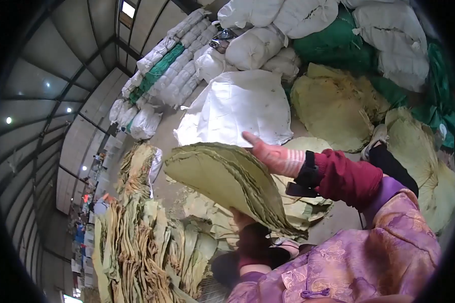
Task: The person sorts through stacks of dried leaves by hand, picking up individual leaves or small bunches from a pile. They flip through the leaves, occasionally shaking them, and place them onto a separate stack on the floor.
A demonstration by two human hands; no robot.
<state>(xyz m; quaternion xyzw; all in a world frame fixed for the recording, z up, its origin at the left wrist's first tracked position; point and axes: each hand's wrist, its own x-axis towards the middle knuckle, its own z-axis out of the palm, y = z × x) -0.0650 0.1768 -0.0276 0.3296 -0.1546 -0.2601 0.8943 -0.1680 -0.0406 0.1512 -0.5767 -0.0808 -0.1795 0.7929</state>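
Observation:
A thick, folded stack of large dried leaves point(212, 169), greenish-tan with layered edges, is held in front of me at a slant. My right hand point(277, 155), in a pink glove with white stripes at the wrist, is at the stack's upper right edge. One digit sticks out past that edge, and the other fingers are largely hidden. From below, my left hand point(241, 218) grips the underside of the stack, its fingers partly covered by the leaves. Flat loose leaves point(207, 209) lie on the floor beneath the stack.
Upright bundles of dried leaves point(136, 247) stand at the lower left. A white sack point(245, 108) lies ahead. Round leaf piles point(333, 106) sit at the right, near a foot point(376, 139). White and green bales point(258, 48) are heaped behind.

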